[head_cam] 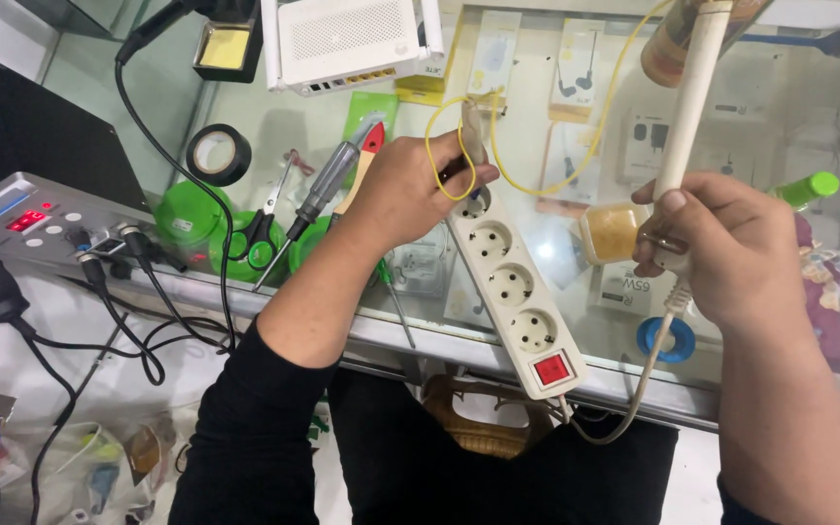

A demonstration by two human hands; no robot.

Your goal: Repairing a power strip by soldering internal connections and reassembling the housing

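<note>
Head view, glass bench (274, 126). Inventory:
- L hand (410, 190), centre frame: grip closed, pinching a yellow wire (576, 175) loop at the far end of a white power strip (512, 292). The wire arcs off toward 1 o'clock.
- Power strip: lies flat on the bench, running from centre toward 5 o'clock; round sockets in a row, red switch (552, 370) at its near end, grey cord out the bottom.
- R hand (731, 248), at 3 o'clock: grip closed round a cream soldering iron (692, 107), handle pointing to 12-1 o'clock; its cord (648, 374) drops toward 6.
- W/ L hand, at 9-10 o'clock: screwdriver (328, 190), scissors w/ green handles (262, 228), black tape roll (218, 154).
- At 9 o'clock: grey control unit w/ red display (26, 219), black cables plugged in.
- At 12 o'clock: white router (347, 39).
</note>
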